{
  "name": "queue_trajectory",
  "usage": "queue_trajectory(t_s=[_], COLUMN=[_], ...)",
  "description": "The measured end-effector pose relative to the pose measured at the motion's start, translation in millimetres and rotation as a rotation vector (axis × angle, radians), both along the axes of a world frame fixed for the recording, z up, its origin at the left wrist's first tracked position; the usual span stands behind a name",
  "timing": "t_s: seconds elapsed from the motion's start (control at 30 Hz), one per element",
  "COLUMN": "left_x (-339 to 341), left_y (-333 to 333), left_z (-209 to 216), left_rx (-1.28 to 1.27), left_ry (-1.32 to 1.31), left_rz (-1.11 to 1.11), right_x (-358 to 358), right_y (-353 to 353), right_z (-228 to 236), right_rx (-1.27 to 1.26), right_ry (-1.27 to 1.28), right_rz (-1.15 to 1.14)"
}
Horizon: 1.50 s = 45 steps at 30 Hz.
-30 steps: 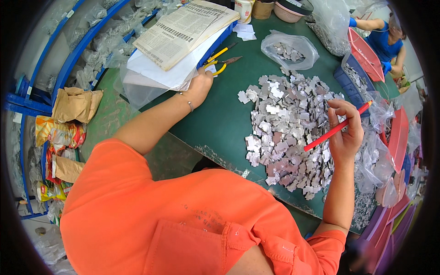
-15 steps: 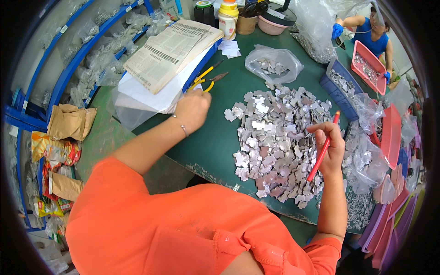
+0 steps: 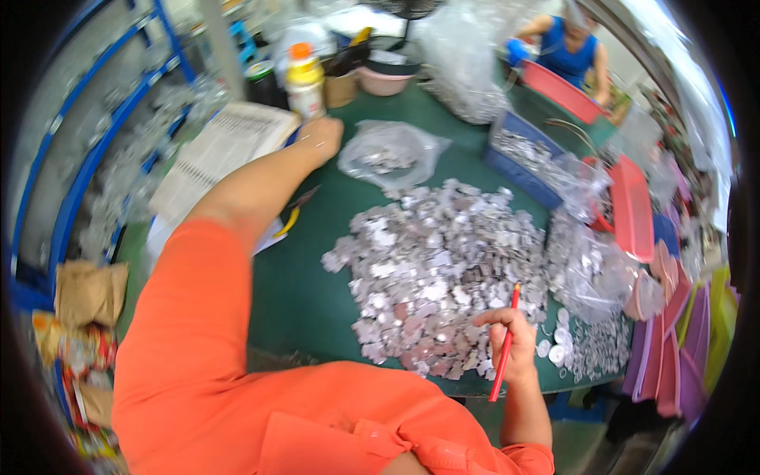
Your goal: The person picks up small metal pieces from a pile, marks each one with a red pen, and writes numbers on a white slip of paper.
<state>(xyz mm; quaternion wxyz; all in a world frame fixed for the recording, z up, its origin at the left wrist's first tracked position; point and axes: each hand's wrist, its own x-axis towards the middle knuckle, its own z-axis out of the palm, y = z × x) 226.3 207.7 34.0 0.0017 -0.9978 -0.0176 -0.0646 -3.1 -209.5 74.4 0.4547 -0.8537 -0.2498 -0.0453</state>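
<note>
Head view: broad green table [image 3: 293, 305] topped with big pile [image 3: 431, 289] of flat grey metal pieces. Newspaper [image 3: 237, 136] at far left, partly hidden by left forearm. Blue bin [image 3: 514, 179] beyond pile on right, holding small metal parts. Clear bag [image 3: 427, 150] of more pieces near pile's far edge. White-and-yellow bottle [image 3: 305, 87] just beyond left hand [image 3: 321, 136]; left fingers out of sight, cannot tell how spread or whether gripping. Right hand [image 3: 520, 340] at pile's near right edge, fingers partly curled, holding slanted red pencil [image 3: 504, 348].
</note>
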Motion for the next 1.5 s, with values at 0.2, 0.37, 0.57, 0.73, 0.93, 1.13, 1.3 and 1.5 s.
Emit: queue_trajectory(t_s=[0.2, 0.37, 0.57, 0.73, 0.93, 1.13, 1.3, 1.5], left_x=[22.3, 37.6, 36.5, 25.2, 30.1, 26.7, 32.5, 36.5], left_y=[12.7, 41.8, 47.2, 27.1, 32.0, 31.0, 36.4, 41.6], left_z=[-20.6, -21.4, -31.2, -15.0, -26.8, -27.9, -31.4, -28.7], left_rx=[0.16, 0.17, 0.166, 0.334, 0.326, 0.36, 0.331, 0.226], left_ry=[0.16, 0.17, 0.101, 0.216, 0.159, 0.176, 0.178, 0.14], left_rz=[-0.045, -0.065, 0.003, -0.088, -0.093, -0.106, -0.13, -0.099], right_x=[-26.8, -23.7, -25.5, -27.3, -30.1, -23.9, -22.9, -21.3], right_y=[-12.4, -12.4, -12.0, -10.5, -9.8, -5.1, -5.9, -7.2], right_z=[-8.9, -19.5, -15.4, -19.4, -20.6, -24.5, -19.7, -19.0], right_rx=[0.135, 0.209, 0.19, 0.233, 0.226, 0.266, 0.229, 0.22], right_ry=[0.222, 0.151, 0.217, 0.226, 0.229, 0.196, 0.195, 0.188], right_rz=[-0.252, -0.194, -0.19, -0.207, -0.228, -0.209, -0.215, -0.224])
